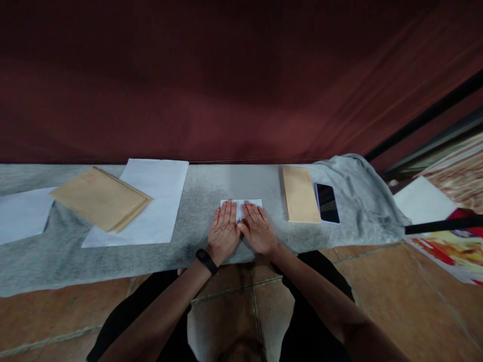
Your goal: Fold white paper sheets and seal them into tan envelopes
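Note:
A small piece of white paper [239, 211], which looks folded, lies on the grey cloth under both palms. My left hand [224, 231], with a dark band on its wrist, rests flat on the paper's left half, fingers stretched forward. On the right half my right hand [258, 229] lies flat in the same way, its thumb touching the left one. Most of the paper is hidden beneath the fingers; its top edge and a strip between the hands show. Neither hand grips anything.
To the right are a stack of brown envelopes [301, 195] and a phone [327, 203]. At left, more brown envelopes [101, 198] lie across white sheets [160, 201]. Grey cloth [204, 186] covers the surface, backed by a dark red panel [241, 100]. A colourful printed bag [453, 246] sits far right.

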`<state>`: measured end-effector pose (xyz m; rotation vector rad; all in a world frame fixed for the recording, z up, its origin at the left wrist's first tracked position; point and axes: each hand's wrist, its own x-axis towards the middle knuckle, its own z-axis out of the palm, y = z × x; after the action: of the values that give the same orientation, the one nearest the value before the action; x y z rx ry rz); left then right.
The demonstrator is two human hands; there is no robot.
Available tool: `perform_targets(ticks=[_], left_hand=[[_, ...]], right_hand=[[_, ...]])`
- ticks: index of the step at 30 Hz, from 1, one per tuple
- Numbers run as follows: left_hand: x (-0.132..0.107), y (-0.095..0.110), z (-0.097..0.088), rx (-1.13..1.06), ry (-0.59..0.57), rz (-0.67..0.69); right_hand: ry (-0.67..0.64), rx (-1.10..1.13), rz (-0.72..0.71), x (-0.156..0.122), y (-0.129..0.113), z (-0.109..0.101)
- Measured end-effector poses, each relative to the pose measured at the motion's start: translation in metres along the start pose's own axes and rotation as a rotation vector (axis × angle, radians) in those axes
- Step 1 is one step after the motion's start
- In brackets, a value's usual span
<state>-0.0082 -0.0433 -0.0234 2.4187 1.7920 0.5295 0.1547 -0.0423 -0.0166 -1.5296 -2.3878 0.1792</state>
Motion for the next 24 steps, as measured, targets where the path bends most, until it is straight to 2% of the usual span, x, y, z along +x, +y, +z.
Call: perform_targets(ticks=[4, 9, 14, 16, 20, 24], left_hand=[[-0.004, -0.007, -0.003, -0.007, 0.06, -0.03], [-0.009, -0.015, -0.007, -0.019, 0.06, -0.063], [-0.016, -0.014, -0.013, -0.005, 0.084, -0.08], [-0.02, -0.011, -0.016, -0.007, 0.065, -0.016], [-0.028, -0.004, -0.022, -0.025, -0.042, 0.215], [-0.031, 0.0, -0.023, -0.002, -0.086, 0.317]], right_hand=[[0.035, -0.038, 0.034, -0.003, 0.01, -0.001], [0.028, -0.066, 0.099, -0.007, 0.018, -0.003], [0.034, -0.075, 0.148, -0.01, 0.021, -0.002], [0.038, -0.066, 0.153, -0.01, 0.022, -0.002], [0.033, -0.038, 0.165, -0.009, 0.024, -0.004], [0.002, 0.044, 0.161, -0.008, 0.021, -0.008]])
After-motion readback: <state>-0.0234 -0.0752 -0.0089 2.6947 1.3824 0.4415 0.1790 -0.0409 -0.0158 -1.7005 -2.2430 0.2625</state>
